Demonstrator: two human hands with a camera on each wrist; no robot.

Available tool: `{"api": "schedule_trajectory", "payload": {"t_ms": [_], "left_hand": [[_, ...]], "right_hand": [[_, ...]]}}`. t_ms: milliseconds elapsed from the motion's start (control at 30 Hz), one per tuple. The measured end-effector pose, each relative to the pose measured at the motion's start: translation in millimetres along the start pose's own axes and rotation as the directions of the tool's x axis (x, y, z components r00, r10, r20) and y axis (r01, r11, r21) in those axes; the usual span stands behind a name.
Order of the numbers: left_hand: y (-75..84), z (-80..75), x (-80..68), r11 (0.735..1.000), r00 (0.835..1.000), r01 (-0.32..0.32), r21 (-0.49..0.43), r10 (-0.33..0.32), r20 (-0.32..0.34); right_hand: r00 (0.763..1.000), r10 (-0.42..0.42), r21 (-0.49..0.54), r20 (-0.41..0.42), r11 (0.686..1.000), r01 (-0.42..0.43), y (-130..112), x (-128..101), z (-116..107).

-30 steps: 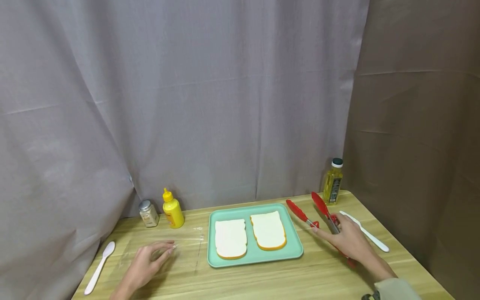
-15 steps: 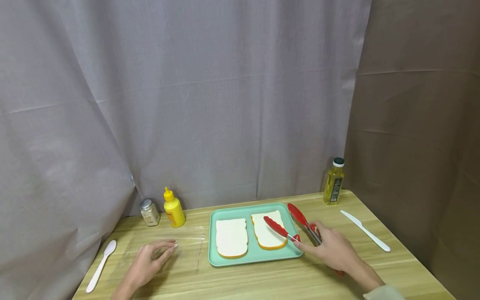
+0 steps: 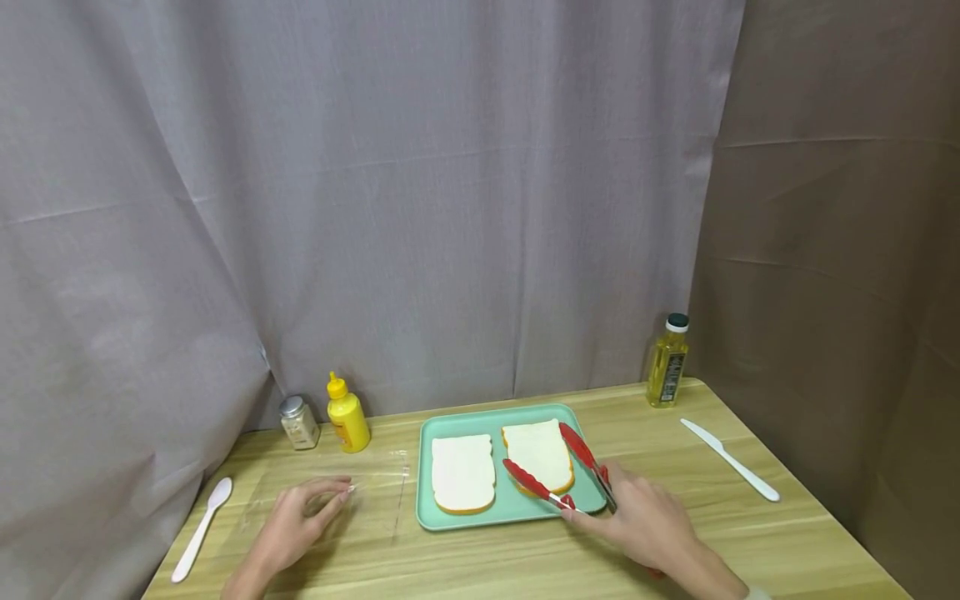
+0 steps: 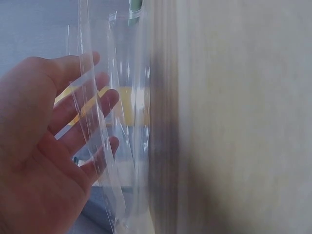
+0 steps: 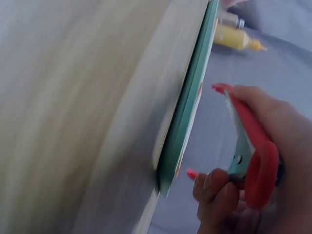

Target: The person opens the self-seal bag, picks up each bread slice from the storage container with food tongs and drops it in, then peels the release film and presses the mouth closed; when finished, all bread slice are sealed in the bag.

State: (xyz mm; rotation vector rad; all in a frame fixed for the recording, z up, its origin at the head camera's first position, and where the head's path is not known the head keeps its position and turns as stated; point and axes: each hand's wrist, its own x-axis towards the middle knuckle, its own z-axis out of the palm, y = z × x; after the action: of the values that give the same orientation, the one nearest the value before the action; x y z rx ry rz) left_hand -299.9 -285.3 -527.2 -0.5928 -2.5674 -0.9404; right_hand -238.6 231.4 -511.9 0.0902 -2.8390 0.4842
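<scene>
My right hand [image 3: 652, 517] grips a pair of tongs [image 3: 529, 480] with red tips, spread apart. The tips lie over the right bread slice [image 3: 534, 446], one at its front edge and the other by its right side. A left bread slice [image 3: 462, 472] shares the green tray [image 3: 504, 510]. In the right wrist view, fingers curl around the red-handled tongs [image 5: 251, 122] beside the tray's edge. At the left, my left hand [image 3: 288, 529] pinches the edge of a clear plastic bag [image 3: 381, 510] between thumb and fingers. Its film [image 4: 126, 63] stands in folds in the left wrist view.
A yellow squeeze bottle [image 3: 348, 423] and a small silver-capped jar [image 3: 299, 423] stand at the back left. A white spoon [image 3: 201, 533] lies far left. At the right are an oil bottle [image 3: 667, 367] and a white knife [image 3: 731, 461]. Grey curtains [image 3: 420, 208] hang behind the table.
My right hand has moved left with the tongs, from beside the knife to the tray, bringing the spread tips over the right bread slice. My left hand has stayed in place.
</scene>
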Motion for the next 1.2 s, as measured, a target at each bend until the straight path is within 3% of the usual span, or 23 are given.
{"api": "schedule_trajectory", "payload": {"t_ms": [267,467,700,867,1200], "left_hand": [[-0.6,0.0,0.1,1.000,1.000,0.014,0.006,-0.014,0.004],[-0.5,0.2,0.6,1.000,1.000,0.020,0.014,-0.020,0.006],[-1.3,0.1,0.2,1.000,1.000,0.027,0.013,-0.027,0.010],[-1.1,-0.6,0.3,1.000,1.000,0.025,0.014,-0.025,0.009],[-1.6,-0.6,0.3,0.999,0.999,0.030,0.019,-0.030,0.010]], "right_hand": [[0.999,0.043,-0.080,0.032,0.996,-0.041,-16,-4,3],[1.000,0.015,-0.128,-0.013,0.992,-0.017,-20,-8,3],[1.000,-0.008,-0.124,-0.014,0.992,0.006,-22,-13,3],[0.999,0.023,-0.110,-0.025,0.994,-0.026,-17,-11,4],[0.992,0.101,-0.051,0.071,0.994,-0.098,-9,3,5]]}}
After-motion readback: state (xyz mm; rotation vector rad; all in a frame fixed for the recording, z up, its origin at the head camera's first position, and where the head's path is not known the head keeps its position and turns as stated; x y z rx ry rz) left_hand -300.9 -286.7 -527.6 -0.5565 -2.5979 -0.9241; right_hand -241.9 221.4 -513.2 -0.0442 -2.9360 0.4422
